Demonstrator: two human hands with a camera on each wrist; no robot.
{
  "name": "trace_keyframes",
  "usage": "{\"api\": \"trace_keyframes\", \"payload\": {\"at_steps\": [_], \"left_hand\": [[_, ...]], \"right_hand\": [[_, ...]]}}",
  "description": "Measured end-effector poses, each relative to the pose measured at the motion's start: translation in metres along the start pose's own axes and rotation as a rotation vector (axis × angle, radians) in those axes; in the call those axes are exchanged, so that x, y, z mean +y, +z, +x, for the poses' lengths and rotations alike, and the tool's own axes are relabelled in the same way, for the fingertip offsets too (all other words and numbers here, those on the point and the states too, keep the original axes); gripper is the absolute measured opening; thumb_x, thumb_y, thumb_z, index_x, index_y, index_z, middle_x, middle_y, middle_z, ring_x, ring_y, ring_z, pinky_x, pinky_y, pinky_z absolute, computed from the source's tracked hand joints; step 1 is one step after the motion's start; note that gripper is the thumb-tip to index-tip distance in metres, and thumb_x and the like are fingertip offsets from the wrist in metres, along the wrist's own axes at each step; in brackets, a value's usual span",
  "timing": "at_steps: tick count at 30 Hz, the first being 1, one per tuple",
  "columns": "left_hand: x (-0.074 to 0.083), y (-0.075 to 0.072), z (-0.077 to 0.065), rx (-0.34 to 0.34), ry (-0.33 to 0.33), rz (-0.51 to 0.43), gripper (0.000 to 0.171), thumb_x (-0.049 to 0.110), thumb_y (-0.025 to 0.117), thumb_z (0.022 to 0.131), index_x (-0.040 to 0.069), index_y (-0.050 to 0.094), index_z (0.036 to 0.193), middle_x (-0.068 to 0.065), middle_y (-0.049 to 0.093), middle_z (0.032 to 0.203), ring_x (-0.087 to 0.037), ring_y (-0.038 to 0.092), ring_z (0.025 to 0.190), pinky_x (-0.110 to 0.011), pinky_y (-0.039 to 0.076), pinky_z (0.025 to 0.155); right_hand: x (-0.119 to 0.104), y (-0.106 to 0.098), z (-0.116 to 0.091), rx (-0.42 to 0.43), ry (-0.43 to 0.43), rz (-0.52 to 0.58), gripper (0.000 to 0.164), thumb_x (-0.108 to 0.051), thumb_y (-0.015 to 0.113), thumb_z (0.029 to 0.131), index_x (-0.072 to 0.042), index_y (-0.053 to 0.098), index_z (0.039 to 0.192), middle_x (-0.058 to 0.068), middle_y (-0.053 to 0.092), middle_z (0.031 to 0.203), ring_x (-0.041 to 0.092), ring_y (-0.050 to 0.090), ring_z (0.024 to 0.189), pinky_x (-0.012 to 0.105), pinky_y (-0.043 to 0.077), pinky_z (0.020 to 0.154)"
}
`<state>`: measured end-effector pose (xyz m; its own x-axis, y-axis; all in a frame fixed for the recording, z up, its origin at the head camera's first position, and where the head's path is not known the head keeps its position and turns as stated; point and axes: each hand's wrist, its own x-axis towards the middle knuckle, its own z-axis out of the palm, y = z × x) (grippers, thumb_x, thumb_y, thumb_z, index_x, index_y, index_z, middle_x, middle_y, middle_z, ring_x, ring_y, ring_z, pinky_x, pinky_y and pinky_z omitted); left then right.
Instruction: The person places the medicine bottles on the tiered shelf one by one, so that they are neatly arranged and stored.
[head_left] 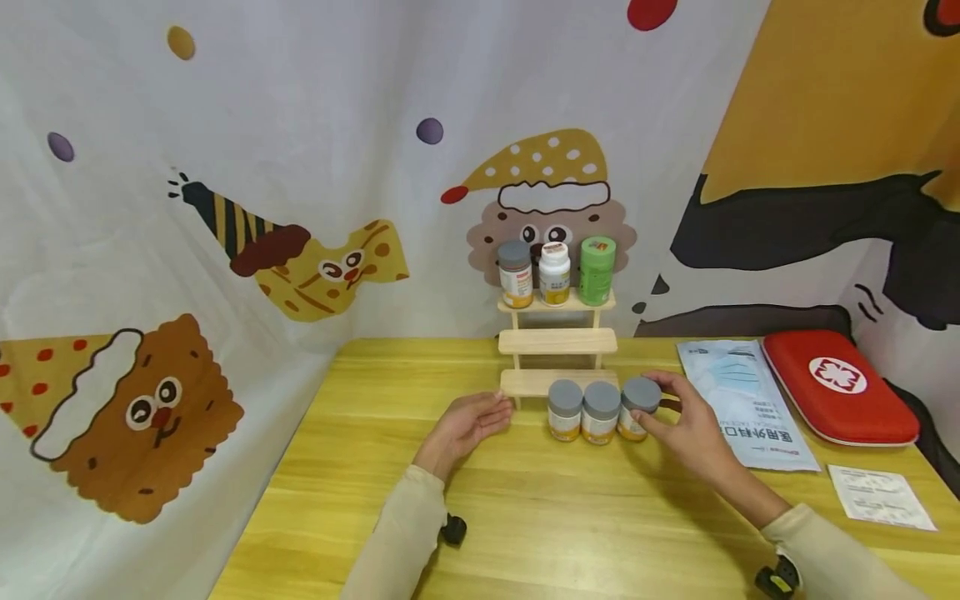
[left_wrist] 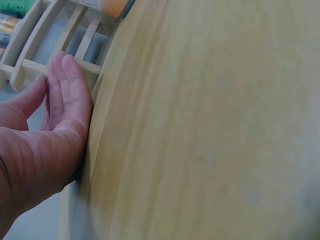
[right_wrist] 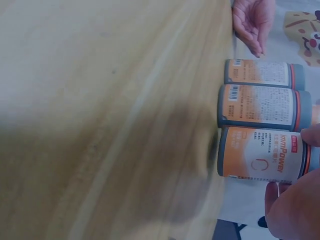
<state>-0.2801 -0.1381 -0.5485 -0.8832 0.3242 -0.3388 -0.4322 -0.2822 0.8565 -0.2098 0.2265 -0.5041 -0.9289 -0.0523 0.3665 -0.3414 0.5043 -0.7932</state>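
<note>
Three grey-lidded vitamin bottles stand in a row on the table, in front of a small three-step wooden rack [head_left: 558, 341]. My right hand [head_left: 692, 427] grips the right-hand vitamin bottle [right_wrist: 262, 155], thumb on its near side and fingers behind. Close against it stand the middle bottle [head_left: 601, 412] and the left bottle [head_left: 565, 410]. With fingers stretched and palm turned inward, my left hand [head_left: 470, 423] is at the left end of the rack's lowest step, holding nothing. On the top step are a grey-lidded bottle [head_left: 516, 275], a white bottle [head_left: 555, 273] and a green canister [head_left: 597, 272].
Right of the rack lies a blue-white face mask packet [head_left: 750, 404], beside a red first-aid case [head_left: 840, 386]. A white blister pack [head_left: 882, 497] lies nearer the table's right edge. A printed cloth [head_left: 375, 108] hangs behind the table [head_left: 525, 517].
</note>
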Motion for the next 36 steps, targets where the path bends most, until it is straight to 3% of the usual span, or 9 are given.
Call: {"api": "trace_keyframes", "payload": {"at_steps": [10, 21, 28, 32, 36], "left_hand": [[-0.001, -0.006, -0.004, 0.018, 0.003, -0.009, 0.040, 0.013, 0.060, 0.109, -0.009, 0.055, 0.142, -0.007, 0.077, 0.110, -0.017, 0.076, 0.105, -0.032, 0.065, 0.098], [-0.001, -0.002, -0.001, 0.000, 0.003, -0.013, 0.042, 0.013, 0.060, 0.109, -0.010, 0.053, 0.143, -0.006, 0.078, 0.107, -0.016, 0.076, 0.102, -0.031, 0.066, 0.095], [-0.003, -0.003, 0.000, 0.003, 0.005, -0.014, 0.039, 0.013, 0.059, 0.109, -0.009, 0.055, 0.141, -0.005, 0.078, 0.105, -0.015, 0.077, 0.100, -0.030, 0.066, 0.093], [-0.003, -0.004, 0.000, -0.002, 0.009, -0.007, 0.039, 0.013, 0.059, 0.109, -0.010, 0.055, 0.141, -0.005, 0.078, 0.105, -0.015, 0.077, 0.100, -0.031, 0.066, 0.094], [-0.003, -0.004, 0.000, -0.004, 0.010, -0.001, 0.040, 0.014, 0.060, 0.109, -0.009, 0.055, 0.142, -0.007, 0.078, 0.109, -0.016, 0.076, 0.103, -0.033, 0.065, 0.097]], "right_hand": [[-0.020, -0.010, 0.018, 0.052, -0.068, -0.073, 0.058, -0.007, 0.082, 0.091, -0.004, 0.057, 0.143, 0.014, 0.064, 0.130, -0.011, 0.047, 0.115, 0.001, 0.045, 0.089], [-0.039, -0.020, 0.044, 0.109, -0.089, -0.061, 0.057, -0.007, 0.081, 0.092, -0.009, 0.058, 0.144, 0.010, 0.063, 0.132, -0.012, 0.048, 0.115, 0.007, 0.049, 0.087], [-0.056, -0.014, 0.061, 0.130, -0.117, -0.017, 0.058, -0.009, 0.083, 0.092, -0.007, 0.058, 0.144, 0.009, 0.064, 0.129, -0.009, 0.054, 0.108, 0.015, 0.054, 0.090], [-0.064, -0.007, 0.070, 0.151, -0.127, 0.044, 0.058, -0.005, 0.084, 0.090, -0.006, 0.059, 0.142, 0.011, 0.064, 0.126, -0.008, 0.059, 0.103, 0.012, 0.052, 0.088], [-0.071, 0.001, 0.078, 0.154, -0.122, 0.086, 0.057, -0.006, 0.084, 0.090, -0.006, 0.060, 0.142, 0.012, 0.063, 0.129, -0.004, 0.057, 0.107, 0.008, 0.051, 0.087]]}}
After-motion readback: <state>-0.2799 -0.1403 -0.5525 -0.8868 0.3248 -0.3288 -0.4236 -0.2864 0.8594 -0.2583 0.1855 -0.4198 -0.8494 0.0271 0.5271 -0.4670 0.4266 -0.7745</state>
